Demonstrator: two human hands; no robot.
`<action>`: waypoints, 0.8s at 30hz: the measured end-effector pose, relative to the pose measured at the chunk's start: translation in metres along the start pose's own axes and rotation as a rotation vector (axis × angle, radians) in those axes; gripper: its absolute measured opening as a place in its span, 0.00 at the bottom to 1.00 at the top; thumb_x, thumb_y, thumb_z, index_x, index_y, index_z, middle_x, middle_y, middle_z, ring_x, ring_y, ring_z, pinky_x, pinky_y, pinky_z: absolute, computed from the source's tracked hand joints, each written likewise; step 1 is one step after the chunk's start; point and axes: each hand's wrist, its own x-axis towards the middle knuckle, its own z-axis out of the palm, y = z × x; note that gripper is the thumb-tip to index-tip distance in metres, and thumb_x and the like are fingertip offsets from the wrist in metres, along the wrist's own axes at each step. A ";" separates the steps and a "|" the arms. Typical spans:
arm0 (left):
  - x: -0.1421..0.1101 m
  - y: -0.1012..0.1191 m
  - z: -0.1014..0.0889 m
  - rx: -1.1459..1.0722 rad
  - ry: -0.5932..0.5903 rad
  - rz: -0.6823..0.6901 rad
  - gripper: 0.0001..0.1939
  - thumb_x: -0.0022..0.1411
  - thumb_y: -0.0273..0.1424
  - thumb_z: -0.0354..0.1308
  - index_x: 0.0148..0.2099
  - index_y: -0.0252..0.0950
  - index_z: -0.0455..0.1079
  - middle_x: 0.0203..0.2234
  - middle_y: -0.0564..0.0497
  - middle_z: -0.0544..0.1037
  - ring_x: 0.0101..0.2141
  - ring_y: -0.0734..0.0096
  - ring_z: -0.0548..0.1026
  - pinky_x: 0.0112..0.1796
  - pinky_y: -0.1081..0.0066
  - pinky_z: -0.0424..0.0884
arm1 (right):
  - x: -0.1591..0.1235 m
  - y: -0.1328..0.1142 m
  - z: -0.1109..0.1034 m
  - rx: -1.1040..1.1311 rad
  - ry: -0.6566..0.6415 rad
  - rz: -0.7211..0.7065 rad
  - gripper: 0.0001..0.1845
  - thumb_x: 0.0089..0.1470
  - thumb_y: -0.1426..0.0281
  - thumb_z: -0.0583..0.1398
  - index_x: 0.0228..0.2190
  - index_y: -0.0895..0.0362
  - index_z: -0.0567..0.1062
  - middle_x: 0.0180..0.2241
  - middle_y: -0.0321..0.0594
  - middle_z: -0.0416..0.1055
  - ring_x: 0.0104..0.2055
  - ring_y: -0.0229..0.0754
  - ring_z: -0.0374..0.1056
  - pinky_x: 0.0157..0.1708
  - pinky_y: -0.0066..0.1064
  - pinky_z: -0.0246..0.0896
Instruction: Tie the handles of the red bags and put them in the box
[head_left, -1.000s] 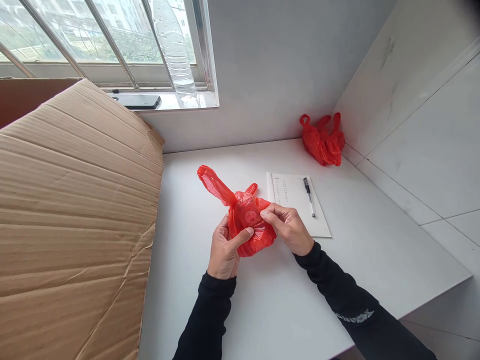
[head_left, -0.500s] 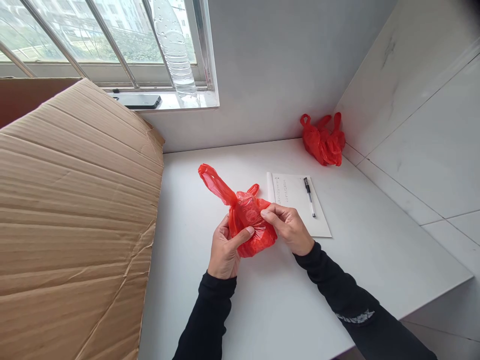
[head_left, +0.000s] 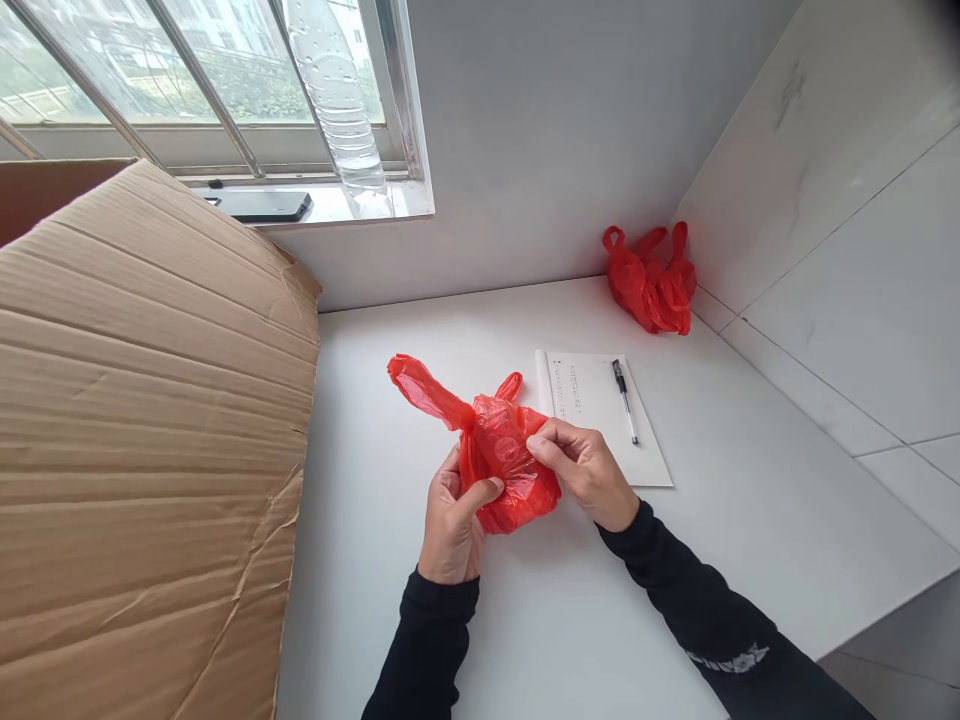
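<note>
Between my hands is a red plastic bag point(head_left: 511, 470), held above the white table point(head_left: 390, 640). Something round shows faintly through its thin film; what it is I cannot make out. My left hand point(head_left: 456, 520) grips the bag's left side, thumb across the front and the other fingers behind it. With thumb and fingers closed, my right hand point(head_left: 581, 465) pinches the bag's right edge. One long handle loop sticks out to the upper left, and a shorter one rises at the back.
A big cardboard box point(head_left: 157, 430) fills the left side. Behind my right hand lie a notebook point(head_left: 600, 400) and a pen point(head_left: 625, 400). Another red plastic bag point(head_left: 651, 285) sits in the far corner. A water bottle point(head_left: 337, 110) and a phone point(head_left: 270, 206) are on the windowsill.
The whole view has shifted slightly. Both hands keep their hold on the red plastic bag, and its long handle loop tilts a little lower.
</note>
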 end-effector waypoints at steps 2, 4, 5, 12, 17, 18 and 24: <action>-0.001 0.001 0.001 0.015 0.012 0.007 0.19 0.51 0.32 0.70 0.47 0.36 0.76 0.40 0.46 0.81 0.43 0.54 0.78 0.44 0.62 0.73 | -0.001 -0.001 0.000 -0.062 0.004 -0.022 0.14 0.61 0.62 0.61 0.25 0.55 0.73 0.28 0.35 0.69 0.31 0.39 0.63 0.35 0.33 0.60; -0.002 0.002 0.001 0.055 0.072 0.016 0.18 0.54 0.36 0.70 0.47 0.36 0.75 0.40 0.46 0.81 0.43 0.55 0.78 0.44 0.63 0.74 | -0.001 -0.002 0.000 -0.142 -0.012 -0.063 0.12 0.59 0.66 0.62 0.24 0.55 0.73 0.28 0.35 0.70 0.32 0.39 0.64 0.36 0.33 0.61; -0.002 0.002 0.000 0.082 0.115 0.018 0.19 0.56 0.39 0.69 0.47 0.36 0.75 0.39 0.47 0.81 0.42 0.56 0.79 0.43 0.63 0.74 | -0.001 -0.003 0.001 -0.179 -0.032 -0.085 0.11 0.58 0.68 0.63 0.24 0.55 0.73 0.28 0.35 0.70 0.32 0.39 0.65 0.37 0.33 0.61; 0.002 -0.007 -0.013 0.133 0.265 0.071 0.20 0.58 0.43 0.68 0.50 0.37 0.77 0.38 0.48 0.83 0.46 0.56 0.79 0.49 0.62 0.74 | 0.001 -0.001 0.001 -0.278 -0.016 -0.138 0.09 0.61 0.68 0.61 0.27 0.54 0.75 0.30 0.35 0.72 0.33 0.39 0.67 0.38 0.34 0.64; -0.002 -0.017 -0.024 0.103 0.159 0.229 0.16 0.61 0.40 0.67 0.51 0.44 0.79 0.48 0.49 0.82 0.54 0.56 0.75 0.56 0.60 0.69 | 0.008 0.014 -0.002 -0.373 0.286 -0.158 0.15 0.59 0.60 0.62 0.46 0.53 0.75 0.46 0.43 0.72 0.46 0.46 0.68 0.49 0.41 0.65; -0.004 -0.018 -0.026 0.105 0.140 0.249 0.15 0.61 0.39 0.67 0.51 0.45 0.80 0.48 0.50 0.82 0.55 0.57 0.75 0.57 0.59 0.68 | 0.010 0.016 -0.002 -0.354 0.302 -0.151 0.20 0.59 0.58 0.62 0.50 0.54 0.73 0.51 0.46 0.71 0.50 0.48 0.67 0.51 0.42 0.64; -0.046 -0.008 -0.035 0.253 0.074 0.291 0.17 0.62 0.41 0.65 0.51 0.41 0.80 0.47 0.45 0.83 0.52 0.55 0.76 0.57 0.57 0.68 | 0.005 0.014 0.005 -0.010 0.120 -0.019 0.31 0.57 0.50 0.63 0.54 0.56 0.73 0.45 0.45 0.75 0.49 0.48 0.71 0.55 0.42 0.63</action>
